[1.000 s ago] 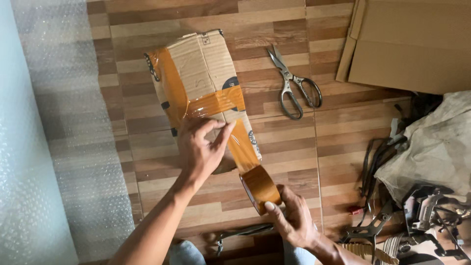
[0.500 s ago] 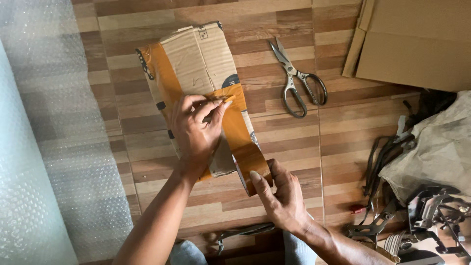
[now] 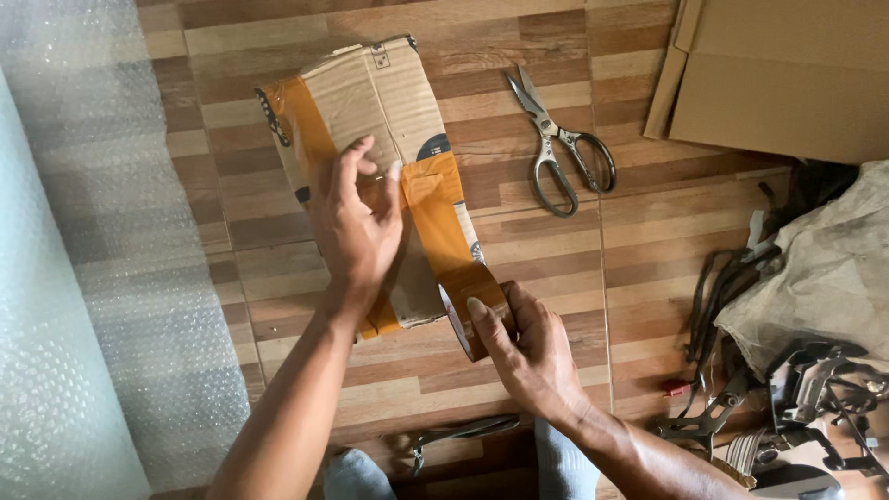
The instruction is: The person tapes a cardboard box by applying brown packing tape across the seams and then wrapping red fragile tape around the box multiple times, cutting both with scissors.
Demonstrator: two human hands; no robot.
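Bubble wrap: a clear sheet [image 3: 83, 278] lies along the left edge of the wooden floor [image 3: 574, 250].
Left arm: bare forearm rises from the lower left, wrist bent forward over the parcel.
Left hand: the left hand [image 3: 356, 227] lies palm down on the cardboard parcel [image 3: 370, 120], fingers spread and slightly curled; its grip is wide, pressing rather than clasping, with fingertips on the orange-brown tape strip [image 3: 440, 218].
Parcel: flat on the floor, centre-left, long side running away from the person, tape wrapped at its far left corner and along its right side.
Tape roll: the tape roll [image 3: 472, 306] stands on edge at the parcel's near right corner, its strip running up onto the cardboard.
Right arm: comes in from the lower right, angled toward the parcel.
Right hand: the right hand [image 3: 528, 347] wraps the roll, grip closed narrow around it, thumb across its face.
Scissors: steel scissors [image 3: 560, 143] lie closed, well apart to the right.
Cardboard box: a box [image 3: 787, 83] sits top right.
Clutter: straps and metal parts [image 3: 796, 389] lie lower right.
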